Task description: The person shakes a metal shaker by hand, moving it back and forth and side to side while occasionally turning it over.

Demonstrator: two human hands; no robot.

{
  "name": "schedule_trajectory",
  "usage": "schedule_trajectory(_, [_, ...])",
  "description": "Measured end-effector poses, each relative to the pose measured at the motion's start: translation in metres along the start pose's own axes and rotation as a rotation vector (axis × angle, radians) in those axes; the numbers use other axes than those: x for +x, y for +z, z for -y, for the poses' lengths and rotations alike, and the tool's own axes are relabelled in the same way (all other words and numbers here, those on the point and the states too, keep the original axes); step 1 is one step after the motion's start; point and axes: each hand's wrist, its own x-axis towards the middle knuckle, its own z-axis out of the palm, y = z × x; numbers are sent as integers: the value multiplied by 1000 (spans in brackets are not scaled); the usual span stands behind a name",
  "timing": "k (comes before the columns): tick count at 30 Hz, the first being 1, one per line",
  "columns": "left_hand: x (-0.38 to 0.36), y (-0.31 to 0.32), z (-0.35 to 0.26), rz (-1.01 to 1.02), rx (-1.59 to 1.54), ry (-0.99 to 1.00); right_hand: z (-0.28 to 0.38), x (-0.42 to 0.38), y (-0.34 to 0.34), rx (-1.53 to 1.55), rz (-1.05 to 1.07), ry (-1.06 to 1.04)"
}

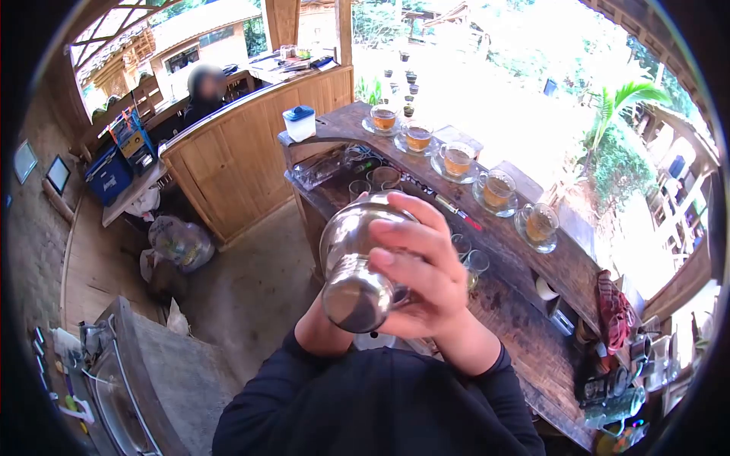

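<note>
A shiny metal shaker (351,235) is held up in front of my chest, its small rounded cap end tilted toward me. My right hand (422,270) wraps its fingers over the shaker's right side. Behind and below the shaker is my left hand (321,328); its fingers are hidden by the metal. Beyond, on the upper ledge of the wooden counter, stands a row of several glass cups of amber drink on saucers, among them a near cup (541,223) and a far cup (383,117).
Empty glasses (476,262) stand on the counter's lower level (502,323). A white tub with a blue lid (299,123) is at its far left end. A red cloth (614,308) hangs at the right. A person (205,93) is behind the wooden partition (236,156).
</note>
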Motion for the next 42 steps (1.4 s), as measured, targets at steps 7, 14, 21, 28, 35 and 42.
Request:
schedule_trajectory(7, [-15, 44, -8, -927, 984, 511, -12, -36, -1, -134, 82, -200])
schedule_trajectory(14, [-20, 40, -26, -1055, 633, 482, 19, 17, -13, -196, 87, -54])
schedule_trajectory(21, [-37, 23, -49, -891, 726, 548, -10, -5, -11, -249, 52, -79])
schedule_trajectory(28, [-9, 22, -27, -671, 767, 314, 22, 6, -5, -240, 46, -324])
schedule_trajectory(35, [-27, 23, -47, -831, 687, 355, -14, 7, -12, -322, -21, 7])
schedule_trajectory(42, [-16, 10, -40, -466, 968, 404, 6, 2, 5, -260, -65, -561])
